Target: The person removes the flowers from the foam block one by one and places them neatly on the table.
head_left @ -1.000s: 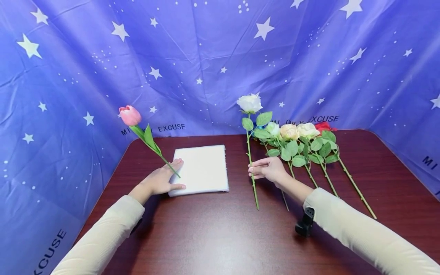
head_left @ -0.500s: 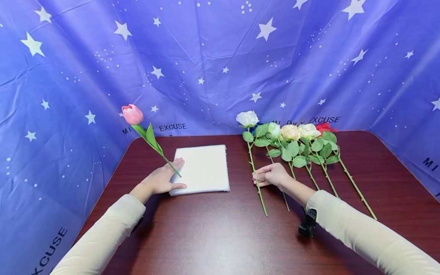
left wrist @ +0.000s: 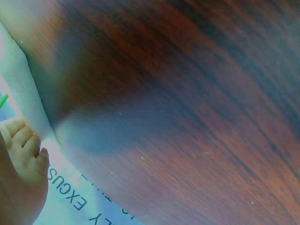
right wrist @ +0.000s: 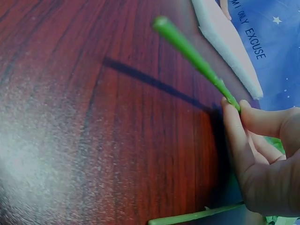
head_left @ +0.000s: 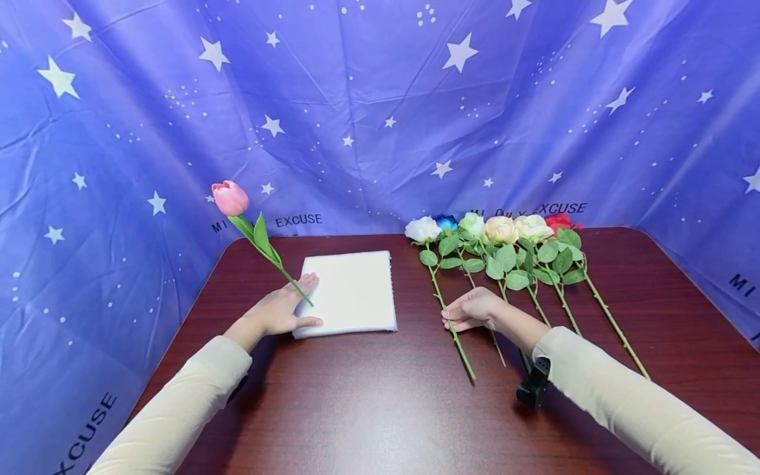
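My right hand [head_left: 475,307] pinches the green stem of a white rose [head_left: 423,229] between thumb and fingers. In the right wrist view the stem's cut end [right wrist: 161,23] sticks up over the table and casts a shadow. My left hand [head_left: 279,310] lies with fingers spread on the left edge of a flat white foam block [head_left: 355,290]. A pink tulip [head_left: 230,198] leans to the left, its stem's lower end at the foam beside that hand. In the left wrist view only part of the left hand [left wrist: 26,159] shows.
Right of the white rose lie a blue rose [head_left: 446,223], a pale green-white rose [head_left: 472,225], a peach rose [head_left: 501,229], a cream rose [head_left: 533,227] and a red one [head_left: 561,221], stems toward me. A starred blue cloth [head_left: 356,99] surrounds the dark wooden table [head_left: 356,409].
My right hand has lowered the white rose, and its bloom has come down to the level of the other roses. Its stem now slants more. The left hand stays on the foam block.
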Demonstrator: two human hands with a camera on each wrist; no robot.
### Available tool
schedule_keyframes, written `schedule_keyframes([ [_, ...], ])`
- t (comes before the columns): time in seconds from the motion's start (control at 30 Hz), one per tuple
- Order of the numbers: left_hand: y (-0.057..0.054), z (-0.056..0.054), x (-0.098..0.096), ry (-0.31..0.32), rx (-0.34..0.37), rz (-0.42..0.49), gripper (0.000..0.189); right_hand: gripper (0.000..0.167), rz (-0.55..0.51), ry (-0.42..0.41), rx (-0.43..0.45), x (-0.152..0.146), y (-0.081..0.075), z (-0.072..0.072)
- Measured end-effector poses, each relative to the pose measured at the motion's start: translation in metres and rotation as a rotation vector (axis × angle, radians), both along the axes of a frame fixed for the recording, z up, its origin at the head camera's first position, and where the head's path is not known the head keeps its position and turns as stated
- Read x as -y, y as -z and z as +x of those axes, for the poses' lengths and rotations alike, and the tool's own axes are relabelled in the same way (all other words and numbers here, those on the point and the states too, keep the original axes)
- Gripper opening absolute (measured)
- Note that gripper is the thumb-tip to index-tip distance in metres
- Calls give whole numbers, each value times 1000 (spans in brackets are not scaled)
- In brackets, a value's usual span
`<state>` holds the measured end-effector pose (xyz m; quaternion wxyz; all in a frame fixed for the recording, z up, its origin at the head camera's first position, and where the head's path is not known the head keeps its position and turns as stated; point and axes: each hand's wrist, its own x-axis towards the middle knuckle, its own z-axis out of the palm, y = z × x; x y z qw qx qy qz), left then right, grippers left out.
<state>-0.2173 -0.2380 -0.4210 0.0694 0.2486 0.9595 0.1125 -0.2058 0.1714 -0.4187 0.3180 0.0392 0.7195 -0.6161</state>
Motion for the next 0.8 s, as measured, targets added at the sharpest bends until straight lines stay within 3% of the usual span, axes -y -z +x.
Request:
schedule_keyframes([
  [0.13,1,1,0,-3,-3,1,95,30,5,14,26,0,-2,-1],
  [0.33,2,1,0,-2,-14,4,95,42,39,54,-16,-1,-4,0],
  [0.53,3,0,1,-4,-15,0,95,43,17,83,-28,0,-5,0],
  [0.8,2,0,1,-2,-10,0,95,42,36,110,-111,0,-11,-1],
])
